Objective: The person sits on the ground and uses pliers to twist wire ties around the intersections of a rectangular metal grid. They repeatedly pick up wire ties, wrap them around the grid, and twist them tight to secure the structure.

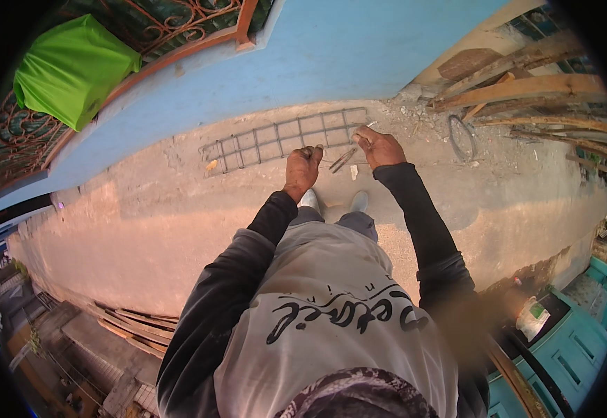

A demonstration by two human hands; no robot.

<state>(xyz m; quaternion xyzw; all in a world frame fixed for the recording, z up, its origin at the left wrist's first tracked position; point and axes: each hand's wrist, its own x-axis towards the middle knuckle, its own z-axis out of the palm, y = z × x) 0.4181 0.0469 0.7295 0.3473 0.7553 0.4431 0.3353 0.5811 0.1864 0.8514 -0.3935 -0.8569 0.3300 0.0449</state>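
Note:
A long rebar cage, made of thin grey rods with cross ties, lies on the concrete just beyond my hands. My left hand is closed in a pinch near its front edge, and a thin wire seems to stick out from it to the right. By the cage's right end, my right hand is also closed, thumb against fingers. What it holds, if anything, is too small to make out. Between the hands, a pair of pincers rests on the ground, handles slightly apart.
A blue wall runs behind the cage. Right of my hands lie a wire coil, rubble and several wooden planks. A green cloth hangs on the railing at far left. My boots stand close to the pincers.

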